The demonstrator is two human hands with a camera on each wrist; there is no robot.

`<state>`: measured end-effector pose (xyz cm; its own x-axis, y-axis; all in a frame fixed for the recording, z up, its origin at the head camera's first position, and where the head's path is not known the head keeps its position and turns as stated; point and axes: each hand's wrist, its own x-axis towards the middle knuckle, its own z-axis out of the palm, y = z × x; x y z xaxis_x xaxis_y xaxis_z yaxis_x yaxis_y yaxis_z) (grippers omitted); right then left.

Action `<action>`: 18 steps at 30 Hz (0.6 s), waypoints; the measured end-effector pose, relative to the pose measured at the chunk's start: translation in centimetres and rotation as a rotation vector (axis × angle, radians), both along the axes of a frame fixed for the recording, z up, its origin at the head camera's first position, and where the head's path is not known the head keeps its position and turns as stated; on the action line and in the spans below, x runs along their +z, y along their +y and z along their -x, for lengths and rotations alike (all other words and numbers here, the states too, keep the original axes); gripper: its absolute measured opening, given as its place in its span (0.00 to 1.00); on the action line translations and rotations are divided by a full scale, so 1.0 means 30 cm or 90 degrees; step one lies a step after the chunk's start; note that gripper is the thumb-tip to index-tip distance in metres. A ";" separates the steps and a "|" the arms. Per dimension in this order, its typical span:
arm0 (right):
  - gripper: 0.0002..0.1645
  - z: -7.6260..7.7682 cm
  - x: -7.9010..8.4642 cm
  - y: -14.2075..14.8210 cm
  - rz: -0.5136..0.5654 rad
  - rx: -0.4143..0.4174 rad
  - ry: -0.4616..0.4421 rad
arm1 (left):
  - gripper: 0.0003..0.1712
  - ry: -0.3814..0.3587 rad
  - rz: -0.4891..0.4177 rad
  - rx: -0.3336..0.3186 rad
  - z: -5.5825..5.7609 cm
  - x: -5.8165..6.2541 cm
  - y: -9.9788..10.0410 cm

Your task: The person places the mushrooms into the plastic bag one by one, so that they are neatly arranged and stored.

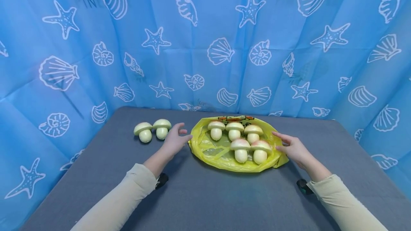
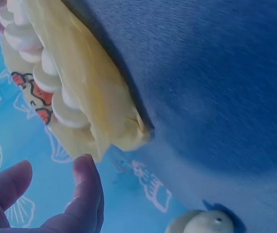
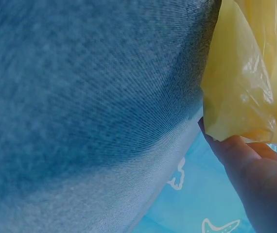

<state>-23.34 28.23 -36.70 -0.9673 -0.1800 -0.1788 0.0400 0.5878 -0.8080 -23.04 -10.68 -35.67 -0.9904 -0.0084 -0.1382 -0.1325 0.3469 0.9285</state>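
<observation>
A yellow plastic bag lies spread wide on the table, its mouth facing up. Several toy mushrooms with pale stems and pinkish caps sit inside it. My left hand is at the bag's left end, thumb and fingers apart and nothing between them. In the left wrist view its fingers stand clear of the yellow plastic. At the opposite end, my right hand touches the bag's side with thumb and fingers spread. The right wrist view shows the bag's corner against those fingers.
Two more mushrooms, one left and one right, stand on the grey table beyond the left hand. A blue curtain with white shells and starfish hangs behind the table's back edge.
</observation>
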 end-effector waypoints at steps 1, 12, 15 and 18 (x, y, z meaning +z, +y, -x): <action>0.36 0.000 -0.001 0.001 -0.001 0.001 0.001 | 0.36 0.002 -0.005 0.000 -0.003 0.001 -0.008; 0.35 -0.004 -0.015 0.003 -0.004 0.005 0.008 | 0.37 0.007 -0.011 0.004 -0.023 -0.008 -0.046; 0.35 -0.006 -0.012 0.002 -0.007 -0.001 0.007 | 0.36 0.013 -0.003 0.006 -0.026 -0.008 -0.053; 0.35 -0.008 -0.009 0.002 -0.005 -0.004 0.008 | 0.36 0.021 0.012 0.006 -0.032 -0.008 -0.061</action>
